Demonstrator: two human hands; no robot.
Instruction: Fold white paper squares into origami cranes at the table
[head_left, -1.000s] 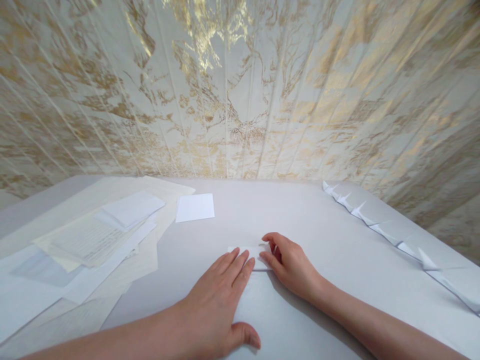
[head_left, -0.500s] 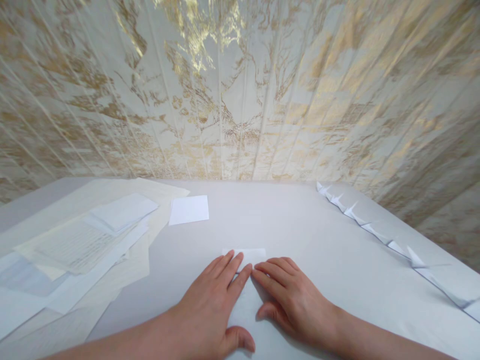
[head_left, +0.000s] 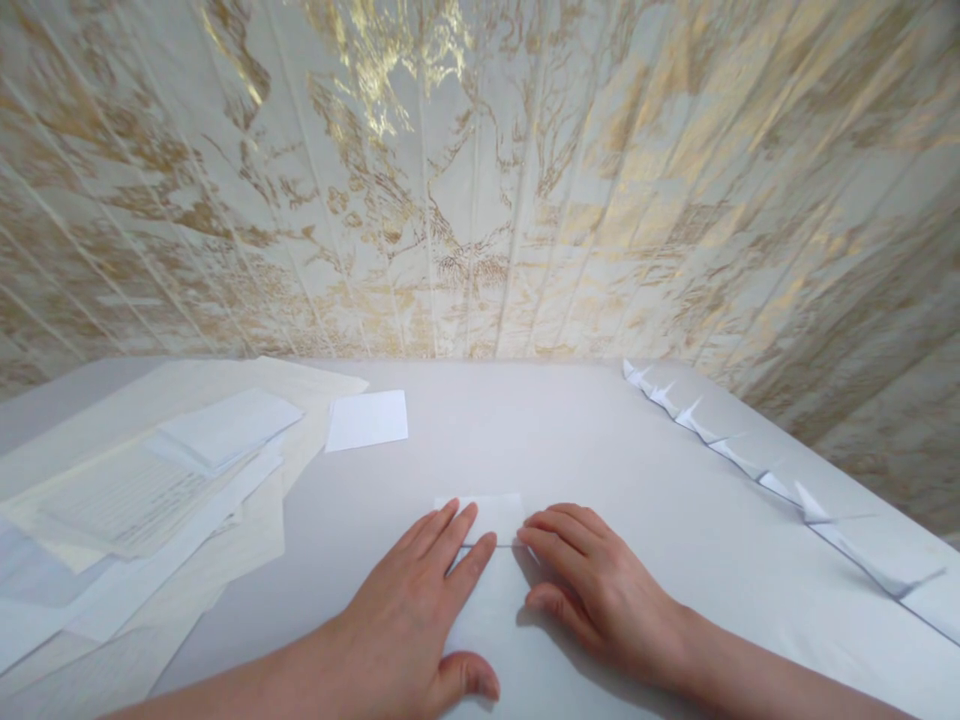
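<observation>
A white sheet of paper (head_left: pixel 489 585) lies in front of me, with a strip at its far end folded over in a straight crease. Flat on its left side rests my left hand (head_left: pixel 427 590), fingers spread, their tips on the folded strip. My right hand (head_left: pixel 592 580) is at the sheet's right edge, fingertips at the end of the crease and thumb apart from the fingers. Nothing is gripped in either hand. Parts of the sheet are hidden beneath the left hand.
Loose papers (head_left: pixel 172 480) overlap on the left of the white table (head_left: pixel 525 430). A small white paper rectangle (head_left: pixel 367 420) lies near the back. Along the right edge runs a row of pointed folded paper pieces (head_left: pixel 814 505). A gold-patterned curtain (head_left: pixel 465 180) hangs behind.
My right hand has slid right along the crease, from beside the left fingertips to the sheet's right edge. The left hand stays on the paper. The whole view has shifted slightly.
</observation>
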